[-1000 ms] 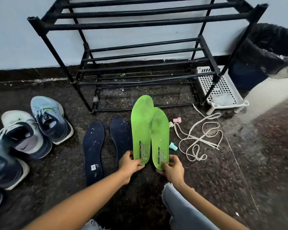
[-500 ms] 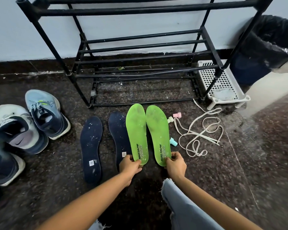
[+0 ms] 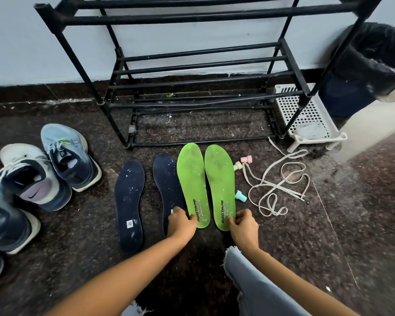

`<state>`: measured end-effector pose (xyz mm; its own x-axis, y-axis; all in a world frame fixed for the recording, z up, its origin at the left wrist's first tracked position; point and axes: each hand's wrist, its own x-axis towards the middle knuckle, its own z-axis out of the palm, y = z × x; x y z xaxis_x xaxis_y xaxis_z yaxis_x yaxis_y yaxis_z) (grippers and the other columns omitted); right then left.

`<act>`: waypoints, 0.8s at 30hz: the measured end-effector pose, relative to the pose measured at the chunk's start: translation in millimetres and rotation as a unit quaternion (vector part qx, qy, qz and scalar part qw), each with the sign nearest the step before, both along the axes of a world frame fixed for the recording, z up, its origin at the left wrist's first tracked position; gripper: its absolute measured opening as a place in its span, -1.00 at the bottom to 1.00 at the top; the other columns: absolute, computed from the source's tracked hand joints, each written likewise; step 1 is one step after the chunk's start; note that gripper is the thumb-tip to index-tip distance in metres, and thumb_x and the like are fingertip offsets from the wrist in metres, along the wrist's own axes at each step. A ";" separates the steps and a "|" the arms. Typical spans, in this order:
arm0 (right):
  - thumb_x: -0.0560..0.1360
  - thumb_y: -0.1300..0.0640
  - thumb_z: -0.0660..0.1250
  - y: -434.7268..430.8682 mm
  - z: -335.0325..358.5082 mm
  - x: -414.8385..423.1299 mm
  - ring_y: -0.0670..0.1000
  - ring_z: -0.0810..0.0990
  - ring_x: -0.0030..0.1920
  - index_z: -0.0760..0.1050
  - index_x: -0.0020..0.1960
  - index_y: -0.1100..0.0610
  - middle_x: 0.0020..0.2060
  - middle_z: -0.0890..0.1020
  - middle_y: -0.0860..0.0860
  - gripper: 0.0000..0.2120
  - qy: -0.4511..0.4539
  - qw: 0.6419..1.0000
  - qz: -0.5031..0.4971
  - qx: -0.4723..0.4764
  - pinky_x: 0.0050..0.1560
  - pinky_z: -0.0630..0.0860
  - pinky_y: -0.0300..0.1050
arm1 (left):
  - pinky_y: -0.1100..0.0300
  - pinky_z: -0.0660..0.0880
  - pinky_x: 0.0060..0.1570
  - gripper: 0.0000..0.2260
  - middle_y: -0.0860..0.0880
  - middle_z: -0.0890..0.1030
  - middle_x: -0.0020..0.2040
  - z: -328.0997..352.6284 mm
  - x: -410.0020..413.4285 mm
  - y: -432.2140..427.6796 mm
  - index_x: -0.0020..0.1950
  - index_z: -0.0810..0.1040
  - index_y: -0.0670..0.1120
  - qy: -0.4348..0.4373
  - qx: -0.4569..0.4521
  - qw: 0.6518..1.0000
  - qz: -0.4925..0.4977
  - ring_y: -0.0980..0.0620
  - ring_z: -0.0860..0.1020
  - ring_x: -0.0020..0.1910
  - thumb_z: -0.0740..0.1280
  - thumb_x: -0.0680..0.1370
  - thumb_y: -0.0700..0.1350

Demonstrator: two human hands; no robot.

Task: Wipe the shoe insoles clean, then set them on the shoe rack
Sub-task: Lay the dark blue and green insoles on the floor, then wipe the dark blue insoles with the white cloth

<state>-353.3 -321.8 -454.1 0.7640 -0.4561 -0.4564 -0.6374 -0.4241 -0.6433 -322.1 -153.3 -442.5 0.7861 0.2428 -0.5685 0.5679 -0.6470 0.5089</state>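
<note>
Floor: dark speckled stone (image 3: 78, 258), dusty, meeting a pale wall.
Left hand (image 3: 180, 224): fingers curled, thumb and fingertips pinching the heel of the left green insole (image 3: 192, 181).
Right hand (image 3: 245, 226): fingers curled, pinching the heel of the right green insole (image 3: 219, 183).
Green pair: flat on the floor, side by side, toes pointing away from both hands.
Shoe rack (image 3: 192, 15): black metal, straight beyond the hands, just past the toes.
Navy insoles: one (image 3: 168, 181) partly under the left hand, the other (image 3: 129, 201) further left.
Sneakers (image 3: 66, 153): well left of the left hand.
Laces (image 3: 278, 185): white, tangled, beyond and right of the right hand.
</note>
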 end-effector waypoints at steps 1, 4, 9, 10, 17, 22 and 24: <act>0.45 0.05 0.33 0.3 3.2 1.1 0.03 0.53 -0.15 0.40 -0.07 0.07 -0.20 0.55 -0.01 -0.85 -0.016 1.000 0.003 -0.005 -0.09 0.48 -0.02 | 0.01 0.61 -0.19 -0.80 -0.13 0.62 -0.10 6.6 4.3 -0.2 0.04 0.36 -0.12 -0.007 0.002 1.000 0.000 -0.08 0.63 -0.22 0.29 0.56 -0.03; 0.45 0.08 0.32 2.2 18.0 11.2 0.01 0.51 -0.15 0.40 -0.08 0.06 -0.19 0.55 -0.03 -0.88 -0.073 0.997 0.007 -0.010 -0.12 0.46 -0.05 | 0.16 0.43 -0.39 -0.77 -0.10 0.57 0.00 30.6 23.3 -6.6 0.12 0.37 -0.12 -0.037 0.014 0.999 -0.024 -0.01 0.57 -0.23 0.28 0.57 -0.01; 0.42 0.22 0.33 0.1 42.5 38.2 0.01 0.52 -0.15 0.45 -0.05 0.08 -0.16 0.56 -0.01 -0.87 -0.143 0.989 0.024 0.000 -0.08 0.45 -0.10 | 0.15 0.49 -0.26 -0.76 -0.06 0.55 -0.01 68.5 58.9 -29.1 0.17 0.39 -0.08 -0.098 -0.031 0.994 -0.047 0.04 0.55 -0.22 0.29 0.57 -0.03; 0.42 0.24 0.33 -2.1 48.0 43.7 0.01 0.52 -0.16 0.46 -0.07 0.09 -0.18 0.56 -0.01 -0.87 -0.158 0.987 0.027 0.004 -0.09 0.44 -0.11 | 0.15 0.50 -0.25 -0.77 -0.05 0.56 -0.01 74.5 65.1 -34.2 0.17 0.40 -0.09 -0.107 -0.043 0.992 -0.046 0.02 0.57 -0.20 0.30 0.57 -0.04; 0.42 0.29 0.29 -43.4 78.9 77.8 -0.06 0.51 -0.22 0.50 -0.11 0.12 -0.23 0.58 0.00 -0.89 -0.228 0.974 0.009 0.004 -0.17 0.39 -0.24 | 0.07 0.60 -0.16 -0.84 -0.08 0.63 -0.05 86.9 101.8 -74.0 0.10 0.48 -0.07 -0.152 -0.119 0.981 -0.012 -0.03 0.63 -0.15 0.33 0.54 -0.10; 0.41 0.28 0.31 -94.7 83.8 104.2 -0.06 0.51 -0.22 0.51 -0.12 0.11 -0.23 0.58 0.01 -0.89 -0.240 0.970 -0.024 -0.030 -0.20 0.36 -0.34 | -0.01 0.60 -0.06 -0.94 -0.01 0.64 -0.20 90.7 118.9 -118.5 -0.05 0.51 -0.03 -0.175 -0.159 0.971 -0.026 -0.03 0.64 -0.16 0.35 0.50 -0.13; 0.41 0.27 0.30 -115.7 81.6 116.7 -0.01 0.52 -0.17 0.52 -0.10 0.12 -0.20 0.58 0.03 -0.90 -0.233 0.970 -0.042 -0.045 -0.09 0.42 -0.21 | -0.01 0.60 -0.06 -0.93 0.01 0.63 -0.24 92.0 125.1 -137.5 -0.06 0.52 -0.04 -0.172 -0.178 0.968 -0.035 -0.04 0.64 -0.17 0.35 0.48 -0.16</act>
<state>-236.6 -437.5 -372.5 0.8369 -0.5467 -0.0254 -0.3198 -0.4509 -0.8333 -197.1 -290.8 -350.5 0.9512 0.0188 -0.3080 0.2864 -0.4256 0.8584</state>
